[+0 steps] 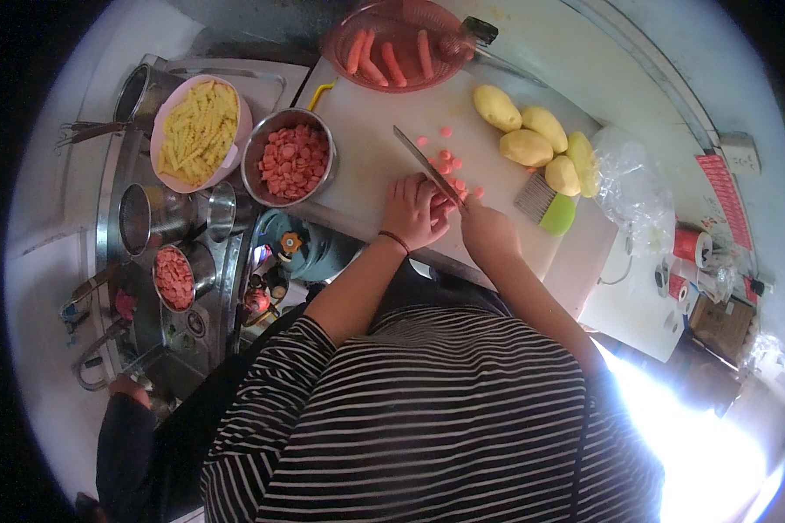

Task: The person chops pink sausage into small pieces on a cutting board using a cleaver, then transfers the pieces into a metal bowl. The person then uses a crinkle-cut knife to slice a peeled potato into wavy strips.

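My right hand (489, 230) grips a knife (422, 157), its long blade slanting away to the upper left over a white cutting board (366, 150). Beside the blade, my left hand (413, 210) presses down with curled fingers on a pink sausage (439, 210), which the hand mostly covers. Round sausage slices (446, 157) lie scattered on the far side of the blade. To the left stands a steel pot (248, 157) full of sausage slices (293, 162). At the far edge, a red plastic colander (402, 13) holds several whole sausages (392, 64).
Peeled potatoes (526, 148) lie at the board's right, near a crinkle cutter with a green handle (558, 216) and a clear plastic bag (634, 189). A pink bowl of crinkle-cut potato strips (199, 131) stands left, above a smaller pot of slices (174, 278). Another person's hand (129, 389) is by the sink.
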Demonstrator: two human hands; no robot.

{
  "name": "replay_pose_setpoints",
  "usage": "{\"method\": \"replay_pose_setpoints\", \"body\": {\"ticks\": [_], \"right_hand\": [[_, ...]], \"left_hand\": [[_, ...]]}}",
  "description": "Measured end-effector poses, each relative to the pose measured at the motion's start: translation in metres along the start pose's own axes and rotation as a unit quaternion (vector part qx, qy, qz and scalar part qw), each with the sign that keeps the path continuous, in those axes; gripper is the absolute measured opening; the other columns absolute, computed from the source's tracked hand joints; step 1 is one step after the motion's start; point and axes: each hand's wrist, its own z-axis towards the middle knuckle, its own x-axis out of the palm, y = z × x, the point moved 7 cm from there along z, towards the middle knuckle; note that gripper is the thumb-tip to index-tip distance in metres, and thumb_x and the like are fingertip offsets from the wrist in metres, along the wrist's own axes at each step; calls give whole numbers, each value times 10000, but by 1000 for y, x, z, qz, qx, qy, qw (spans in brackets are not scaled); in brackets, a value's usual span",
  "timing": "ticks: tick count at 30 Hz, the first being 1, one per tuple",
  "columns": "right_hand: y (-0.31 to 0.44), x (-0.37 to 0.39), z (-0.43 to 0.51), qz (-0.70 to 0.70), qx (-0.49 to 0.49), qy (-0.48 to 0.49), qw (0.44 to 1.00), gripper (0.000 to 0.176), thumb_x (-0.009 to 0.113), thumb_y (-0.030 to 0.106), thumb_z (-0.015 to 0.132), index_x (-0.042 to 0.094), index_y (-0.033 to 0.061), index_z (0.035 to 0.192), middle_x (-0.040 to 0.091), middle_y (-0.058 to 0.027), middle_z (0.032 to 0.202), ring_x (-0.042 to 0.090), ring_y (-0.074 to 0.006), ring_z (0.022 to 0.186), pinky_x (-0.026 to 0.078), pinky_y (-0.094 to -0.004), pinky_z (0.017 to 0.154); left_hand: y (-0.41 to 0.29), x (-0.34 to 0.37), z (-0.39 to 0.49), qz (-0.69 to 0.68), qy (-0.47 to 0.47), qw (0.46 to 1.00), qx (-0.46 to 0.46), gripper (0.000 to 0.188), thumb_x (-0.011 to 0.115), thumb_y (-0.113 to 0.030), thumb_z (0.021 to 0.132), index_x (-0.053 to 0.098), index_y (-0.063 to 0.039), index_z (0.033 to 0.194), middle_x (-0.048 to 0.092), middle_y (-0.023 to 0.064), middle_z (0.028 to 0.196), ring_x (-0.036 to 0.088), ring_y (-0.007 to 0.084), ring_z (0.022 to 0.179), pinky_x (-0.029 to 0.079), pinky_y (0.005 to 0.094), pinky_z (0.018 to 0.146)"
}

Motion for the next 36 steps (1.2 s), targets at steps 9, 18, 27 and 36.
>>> {"method": "replay_pose_setpoints", "body": {"ticks": [9, 18, 27, 36], "right_hand": [[3, 6, -5, 55, 10, -18, 998, 284, 436, 289, 1025, 538, 52, 1145, 701, -245, 844, 690, -448, 819, 530, -574, 741], [-3, -14, -28, 6, 17, 45, 999, 215, 489, 202, 992, 531, 54, 1142, 715, -229, 943, 713, -407, 890, 571, -528, 742], [11, -2, 6, 62, -6, -60, 996, 218, 461, 195, 998, 554, 51, 1133, 713, -235, 940, 714, -414, 877, 569, -536, 744], [3, -5, -16, 1, -1, 22, 1000, 275, 474, 238, 998, 555, 41, 1172, 697, -266, 931, 690, -449, 851, 551, -543, 752]], "left_hand": [[6, 9, -6, -12, -11, 1000, -15, 532, 749, -280, 700, 517, -90, 1140, 522, 181, 1150, 526, 397, 1038, 419, 526, 892], [6, 0, -7, 4, -22, 999, -30, 547, 751, -349, 710, 518, -123, 1150, 544, 155, 1149, 512, 361, 1059, 375, 546, 901], [4, -3, -4, 56, -18, 998, -25, 580, 726, -399, 724, 509, -63, 1145, 539, 189, 1128, 515, 387, 1006, 388, 553, 849], [8, 0, -7, -13, -23, 999, -26, 545, 747, -279, 696, 508, -44, 1125, 544, 192, 1136, 509, 407, 1011, 393, 545, 875]]}}
